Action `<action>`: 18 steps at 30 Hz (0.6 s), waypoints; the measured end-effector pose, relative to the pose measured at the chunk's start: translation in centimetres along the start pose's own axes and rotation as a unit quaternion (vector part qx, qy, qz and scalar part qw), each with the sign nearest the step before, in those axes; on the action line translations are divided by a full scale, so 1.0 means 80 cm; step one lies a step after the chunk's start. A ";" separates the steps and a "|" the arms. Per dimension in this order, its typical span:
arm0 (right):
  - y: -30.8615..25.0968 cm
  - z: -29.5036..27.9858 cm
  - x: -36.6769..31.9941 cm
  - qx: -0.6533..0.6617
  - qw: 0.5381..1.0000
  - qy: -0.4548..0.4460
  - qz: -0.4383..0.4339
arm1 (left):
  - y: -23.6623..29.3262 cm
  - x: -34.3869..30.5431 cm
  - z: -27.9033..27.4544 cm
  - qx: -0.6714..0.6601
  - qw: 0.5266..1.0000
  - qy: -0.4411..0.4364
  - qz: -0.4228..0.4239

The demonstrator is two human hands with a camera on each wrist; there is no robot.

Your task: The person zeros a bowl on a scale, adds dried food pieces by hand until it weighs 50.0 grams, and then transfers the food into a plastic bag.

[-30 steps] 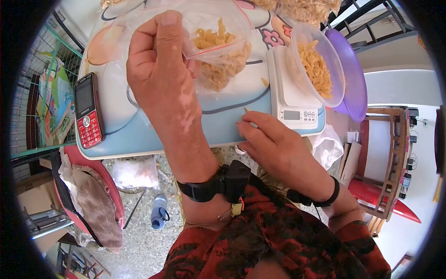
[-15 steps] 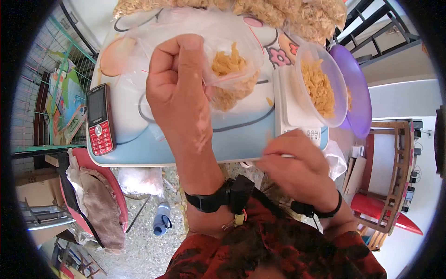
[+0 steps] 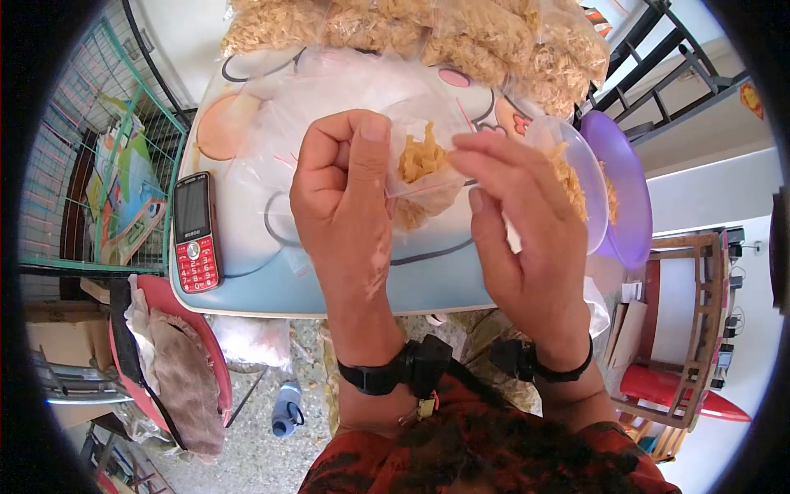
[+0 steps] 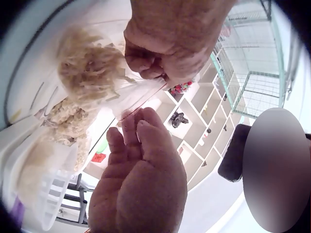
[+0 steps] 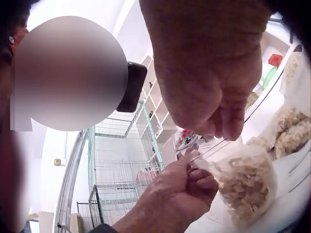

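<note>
In the head view, a clear zip bag (image 3: 440,185) with a red line along its mouth holds yellowish, pasta-like dried pieces (image 3: 421,158). My left hand (image 3: 346,189) pinches the bag's edge between thumb and curled fingers. My right hand (image 3: 531,214) is raised on the bag's other side, fingers fairly straight and thumb apart. The left wrist view has the right hand's fingertips (image 4: 146,114) right at the bag's red mouth line. Filled with the same pieces, the lower bag (image 5: 245,189) bulges below both hands in the right wrist view.
Several filled bags (image 3: 395,33) line the table's far side. A clear tub (image 3: 599,173) of pieces and a purple basin (image 3: 634,206) stand at the right; the right hand mostly hides the scale. A red phone (image 3: 196,235) lies at left, near flat empty bags (image 3: 271,123).
My right hand has risen from the table's front edge, in front of the scale, to the bag's mouth, its fingers straightening. The left hand keeps its pinch on the bag. The head view has shifted.
</note>
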State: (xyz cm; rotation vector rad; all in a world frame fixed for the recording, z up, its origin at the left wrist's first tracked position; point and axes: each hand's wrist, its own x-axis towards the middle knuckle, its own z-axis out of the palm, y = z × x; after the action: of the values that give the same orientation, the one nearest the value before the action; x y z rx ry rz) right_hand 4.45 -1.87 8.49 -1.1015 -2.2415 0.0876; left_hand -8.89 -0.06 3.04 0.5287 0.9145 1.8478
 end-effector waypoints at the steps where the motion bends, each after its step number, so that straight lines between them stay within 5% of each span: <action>1: 0.000 0.003 0.000 -0.001 1.000 -0.018 -0.006 | 0.000 0.001 0.000 0.001 1.000 0.003 -0.003; 6: 0.006 0.031 0.000 -0.031 0.995 -0.076 -0.050 | -0.003 0.001 -0.004 -0.005 1.000 -0.027 0.000; 12: 0.008 0.041 0.008 -0.040 0.991 -0.127 0.009 | -0.001 -0.007 0.002 0.007 0.998 -0.054 -0.022; 18: 0.007 0.037 -0.010 -0.032 0.996 0.044 -0.076 | -0.004 -0.003 -0.002 -0.009 0.999 -0.039 0.018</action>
State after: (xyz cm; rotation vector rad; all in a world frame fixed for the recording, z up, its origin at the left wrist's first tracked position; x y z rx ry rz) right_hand 3.53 -1.51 5.57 -0.9459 -2.2542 -0.0946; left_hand -8.71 -0.27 2.72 0.6065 0.8411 1.8528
